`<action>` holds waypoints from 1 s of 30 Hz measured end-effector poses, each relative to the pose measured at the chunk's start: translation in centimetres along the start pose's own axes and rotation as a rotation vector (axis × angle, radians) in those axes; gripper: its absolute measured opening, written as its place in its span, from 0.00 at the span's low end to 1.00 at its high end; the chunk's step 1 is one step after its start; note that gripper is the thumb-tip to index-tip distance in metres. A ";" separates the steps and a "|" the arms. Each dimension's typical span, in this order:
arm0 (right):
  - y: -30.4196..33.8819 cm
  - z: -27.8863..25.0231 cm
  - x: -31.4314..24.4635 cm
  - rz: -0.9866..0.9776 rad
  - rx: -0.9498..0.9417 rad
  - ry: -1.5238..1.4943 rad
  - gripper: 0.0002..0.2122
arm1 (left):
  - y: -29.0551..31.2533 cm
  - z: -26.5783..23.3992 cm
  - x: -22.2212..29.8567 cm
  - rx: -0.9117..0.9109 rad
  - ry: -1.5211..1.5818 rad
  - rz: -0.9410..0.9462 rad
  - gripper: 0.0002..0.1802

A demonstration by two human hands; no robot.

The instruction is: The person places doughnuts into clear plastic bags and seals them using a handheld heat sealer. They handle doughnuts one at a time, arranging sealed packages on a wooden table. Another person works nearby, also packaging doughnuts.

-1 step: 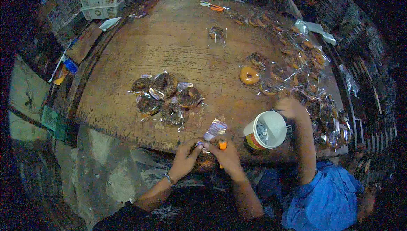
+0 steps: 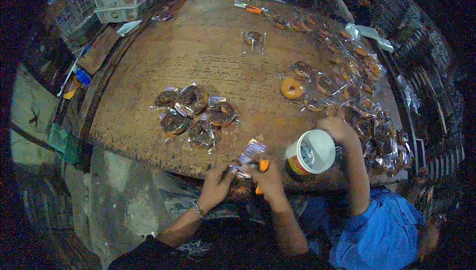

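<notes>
- White plastic makes the bucket [image 2: 325, 146] my landmark; it stands on the wooden table [image 2: 163, 47] with small grey pieces [image 2: 308, 154] inside.
- Left of the bucket, on the near side, I see the left hand [image 2: 216, 186] with its fingertips pinched narrow on a small shiny wrapper [image 2: 240, 172].
- The right hand [image 2: 271, 184], between that wrapper and the bucket, is closed around an orange tool [image 2: 264, 165]; its fingers blur, so I cannot tell whether they also touch the wrapper.
- A shiny label [image 2: 255, 147] lies just beyond the fingertips, left of the bucket.
- I judge the step in hand to be working the wrapper loose or into shape.
- To my mind, the next move calls for a steady left pinch and the orange tool angled away from the left fingers.
- Well left of the bucket sits a cluster of dark wrapped rings [image 2: 192, 99].
- Just past the bucket's right far rim, a co-worker's hand [image 2: 338, 128] is near the pile of wrapped rings [image 2: 385, 141].
</notes>
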State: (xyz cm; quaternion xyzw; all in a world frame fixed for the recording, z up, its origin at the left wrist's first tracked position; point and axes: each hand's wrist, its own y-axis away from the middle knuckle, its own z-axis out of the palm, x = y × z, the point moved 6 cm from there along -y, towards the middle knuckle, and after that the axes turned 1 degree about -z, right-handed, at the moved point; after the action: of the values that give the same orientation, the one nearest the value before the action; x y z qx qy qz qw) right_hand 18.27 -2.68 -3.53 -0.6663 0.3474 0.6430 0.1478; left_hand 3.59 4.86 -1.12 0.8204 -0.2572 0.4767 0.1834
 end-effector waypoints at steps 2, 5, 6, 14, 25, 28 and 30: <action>-0.3 -1.0 -0.5 -0.015 0.191 -0.492 0.11 | 0.1 -0.4 0.9 -0.006 -0.059 -0.006 0.11; 0.0 -0.5 -0.7 -0.020 0.258 -0.695 0.10 | 0.7 -0.4 3.6 0.082 -0.156 0.257 0.10; 0.2 -0.3 -0.7 -0.038 0.249 -0.559 0.11 | 0.7 0.1 3.7 0.059 -0.158 0.239 0.10; 0.4 1.2 0.6 -0.209 0.164 -0.441 0.07 | 1.2 2.5 3.4 -0.035 -0.159 0.238 0.16; 1.0 -2.7 -2.6 -0.188 0.258 -0.216 0.11 | -8.7 -10.8 0.5 0.372 0.292 0.051 0.21; 0.9 -2.0 -0.3 0.028 0.195 -0.256 0.17 | -11.9 -11.8 1.3 0.403 0.143 0.069 0.22; 0.6 -1.8 0.1 -0.129 0.222 -0.347 0.12 | -14.2 -9.6 3.4 0.312 0.049 0.230 0.23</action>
State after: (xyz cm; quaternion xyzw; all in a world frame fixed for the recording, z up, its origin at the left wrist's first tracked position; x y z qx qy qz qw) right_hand 19.22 -4.24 -3.29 -0.5461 0.3419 0.6952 0.3186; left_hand 6.90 20.63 5.67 0.7921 -0.2678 0.5485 0.0044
